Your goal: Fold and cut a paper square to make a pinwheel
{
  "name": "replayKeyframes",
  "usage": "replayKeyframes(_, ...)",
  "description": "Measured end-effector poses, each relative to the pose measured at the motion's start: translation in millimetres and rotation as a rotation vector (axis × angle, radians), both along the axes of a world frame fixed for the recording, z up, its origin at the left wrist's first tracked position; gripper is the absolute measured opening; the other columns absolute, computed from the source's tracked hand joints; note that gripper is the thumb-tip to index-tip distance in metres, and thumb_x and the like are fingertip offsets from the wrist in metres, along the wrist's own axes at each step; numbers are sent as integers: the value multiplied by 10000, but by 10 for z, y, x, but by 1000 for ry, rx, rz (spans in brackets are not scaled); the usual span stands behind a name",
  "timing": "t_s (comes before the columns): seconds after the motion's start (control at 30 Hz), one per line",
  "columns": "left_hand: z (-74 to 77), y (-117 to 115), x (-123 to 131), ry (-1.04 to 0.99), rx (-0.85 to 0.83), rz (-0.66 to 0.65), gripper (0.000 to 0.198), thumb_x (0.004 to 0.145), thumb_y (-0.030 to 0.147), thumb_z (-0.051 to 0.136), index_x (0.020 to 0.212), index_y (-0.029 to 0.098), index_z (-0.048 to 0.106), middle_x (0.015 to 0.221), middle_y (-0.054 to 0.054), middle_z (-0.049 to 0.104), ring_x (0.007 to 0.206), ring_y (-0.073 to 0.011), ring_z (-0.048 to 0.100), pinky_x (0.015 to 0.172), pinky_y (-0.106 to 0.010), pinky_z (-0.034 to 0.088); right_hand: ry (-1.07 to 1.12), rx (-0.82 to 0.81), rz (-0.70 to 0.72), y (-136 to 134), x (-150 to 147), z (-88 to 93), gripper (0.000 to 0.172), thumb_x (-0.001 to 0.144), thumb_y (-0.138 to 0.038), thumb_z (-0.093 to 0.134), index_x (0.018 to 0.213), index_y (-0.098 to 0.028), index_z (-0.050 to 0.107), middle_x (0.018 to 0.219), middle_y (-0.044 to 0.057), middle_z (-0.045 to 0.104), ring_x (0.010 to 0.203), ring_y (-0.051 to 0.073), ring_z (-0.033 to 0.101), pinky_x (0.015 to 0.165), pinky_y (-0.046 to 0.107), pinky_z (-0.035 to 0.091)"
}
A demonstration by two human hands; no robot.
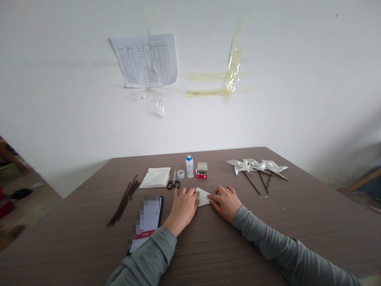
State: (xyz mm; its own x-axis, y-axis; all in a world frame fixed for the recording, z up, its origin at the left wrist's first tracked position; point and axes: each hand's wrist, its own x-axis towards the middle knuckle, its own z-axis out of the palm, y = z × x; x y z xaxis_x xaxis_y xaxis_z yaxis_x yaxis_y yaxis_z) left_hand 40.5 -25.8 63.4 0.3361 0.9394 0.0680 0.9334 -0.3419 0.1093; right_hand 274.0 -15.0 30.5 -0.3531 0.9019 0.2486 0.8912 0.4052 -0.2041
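A small folded piece of printed paper (203, 197) lies on the table between my hands. My left hand (183, 207) holds its left side, fingers curled and the thumb pressed at the edge. At the paper's right corner, the fingers of my right hand (226, 201) are closed on it. Just beyond my left hand lie black-handled scissors (173, 183). A phone (148, 222) rests beside my left forearm, its screen partly blurred out.
Behind the paper stand a blue-capped bottle (189, 167), a small plastic cup (181, 174) and a red box (201, 171). A paper stack (155, 177) and several brown sticks (125, 200) lie left. Paper pinwheels (258, 167) on sticks lie right. A wall (89, 127) rises behind the table.
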Motion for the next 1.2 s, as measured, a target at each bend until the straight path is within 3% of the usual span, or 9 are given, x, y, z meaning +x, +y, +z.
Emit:
replayKeyframes(0.17,-17,23,-14,-68,-39,-12,542,1253,181,581,1703,305,856,1808,-145,838,1672,-460,702,1553,-864,400,28,-15,-20,-52,-35,94,328,1147,-243,859,1307,-463,1042,1257,67,907,1186,360,824,1313,604,567)
replayKeyframes(0.37,-4,31,-13,-117,-43,-1,522,1228,236,668,1720,302,829,1760,-154,871,1680,-462,710,1581,-876,330,39,-21,-55,-68,-65,118,305,1135,-247,879,1279,-459,1043,1259,59,897,1186,357,833,1309,585,570)
replayKeyframes(0.63,33,51,-75,-78,-122,-5,561,1238,327,738,1798,336,774,1884,-139,786,1794,-496,641,1541,-1002,290,55,-41,-117,-31,-150,33,241,1134,-336,899,1341,-373,1016,1352,105,875,1312,400,811,1279,607,582)
replayKeyframes(0.83,41,75,-115,-64,-154,-17,551,1258,420,738,1806,369,762,1903,-117,773,1839,-512,597,1541,-1008,278,65,-65,-152,-40,-251,5,220,1108,-444,955,1304,-345,971,1340,114,844,1322,438,775,1202,608,580)
replayKeyframes(1.07,48,67,-113,-73,-168,-20,537,1267,444,736,1792,334,758,1913,-149,760,1853,-504,571,1544,-1002,254,111,-34,-212,1,-239,-150,364,1055,-481,1017,1374,-330,925,1401,136,822,1370,469,758,1158,586,589)
replayKeyframes(1.2,22,73,-118,-81,-167,-15,529,1251,394,729,1778,352,760,1962,-121,717,1849,-501,564,1543,-998,240,115,4,-205,42,-144,-202,414,1031,-508,1027,1397,-350,914,1324,122,818,1287,450,754,1090,573,600)
